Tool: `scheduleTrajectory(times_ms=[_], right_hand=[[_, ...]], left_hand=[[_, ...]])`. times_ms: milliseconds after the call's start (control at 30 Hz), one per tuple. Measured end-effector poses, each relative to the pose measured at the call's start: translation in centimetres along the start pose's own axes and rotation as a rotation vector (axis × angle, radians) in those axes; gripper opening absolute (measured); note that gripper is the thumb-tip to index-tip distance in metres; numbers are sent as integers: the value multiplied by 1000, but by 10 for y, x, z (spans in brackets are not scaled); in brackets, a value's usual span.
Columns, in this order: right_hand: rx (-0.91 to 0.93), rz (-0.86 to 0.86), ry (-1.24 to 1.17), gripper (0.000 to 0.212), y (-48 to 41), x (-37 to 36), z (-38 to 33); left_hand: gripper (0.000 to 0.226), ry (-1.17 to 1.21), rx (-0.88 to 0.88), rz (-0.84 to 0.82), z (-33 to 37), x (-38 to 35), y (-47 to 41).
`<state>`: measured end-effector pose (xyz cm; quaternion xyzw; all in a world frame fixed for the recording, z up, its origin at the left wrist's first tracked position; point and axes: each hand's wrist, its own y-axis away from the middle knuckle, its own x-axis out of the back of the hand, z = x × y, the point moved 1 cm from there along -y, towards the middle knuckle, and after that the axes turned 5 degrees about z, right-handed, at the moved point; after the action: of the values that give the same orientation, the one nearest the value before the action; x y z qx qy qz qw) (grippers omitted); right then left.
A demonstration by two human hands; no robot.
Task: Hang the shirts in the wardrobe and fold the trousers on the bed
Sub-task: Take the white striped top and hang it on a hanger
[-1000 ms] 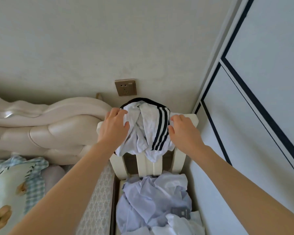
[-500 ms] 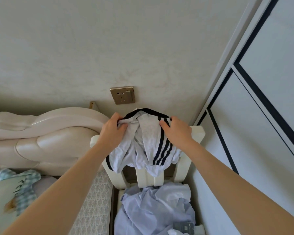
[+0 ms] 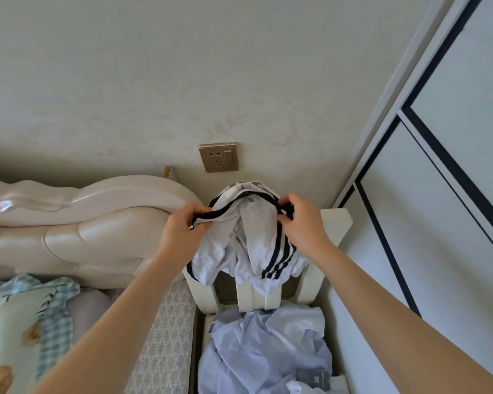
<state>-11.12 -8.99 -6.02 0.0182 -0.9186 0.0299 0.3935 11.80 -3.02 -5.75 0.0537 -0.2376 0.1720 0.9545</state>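
Since a second ago both hands have gathered the white, black-striped garment (image 3: 256, 245). The left hand (image 3: 182, 231) and right hand (image 3: 302, 223) now pinch its black-trimmed edge with curled fingers, lifting it off the top rail of the cream wooden chair (image 3: 335, 220) by the far wall (shirt or trousers, I cannot tell). Crumpled pale blue shirts (image 3: 262, 348) wait on the seat below. The padded cream headboard (image 3: 106, 231) crowds the left and the white wardrobe door (image 3: 444, 251) the right.

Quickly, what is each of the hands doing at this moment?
Left hand: grips the white striped garment.
Right hand: grips the same garment.
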Motion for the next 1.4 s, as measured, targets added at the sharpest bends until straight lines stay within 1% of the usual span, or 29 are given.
scheduleTrajectory(times_ms=[33,67,200,300,400,533,700,900,1033,1267,1333,1400], right_hand=[[17,-8,-10,13,6,2,0],[21,-11,-33,10,14,4,0],[0,27,-116,5,49,14,5],[-19,88,-131,12,72,22,10],[-25,153,-200,18,91,33,9],[-24,247,-229,16,124,55,0],[-37,347,-238,18,178,77,-15],[-29,454,-256,14,263,99,-26],[-53,569,-342,16,322,115,-33],[-108,838,-527,21,413,165,-59],[-104,877,-515,16,435,181,-66],[-100,893,-487,11,459,193,-70]], left_hand=[[22,3,-11,19,1,4,5],[21,0,-18,32,3,7,9],[23,7,-30,49,5,21,30],[26,35,-57,57,10,31,47],[28,43,-85,44,16,38,63],[26,37,-152,32,23,47,90],[39,69,-204,0,32,56,132],[34,88,-271,-27,36,74,190],[22,115,-318,-26,49,80,234],[25,346,-412,-58,120,77,309],[28,402,-427,-72,138,71,330],[35,453,-433,-130,151,64,352]])
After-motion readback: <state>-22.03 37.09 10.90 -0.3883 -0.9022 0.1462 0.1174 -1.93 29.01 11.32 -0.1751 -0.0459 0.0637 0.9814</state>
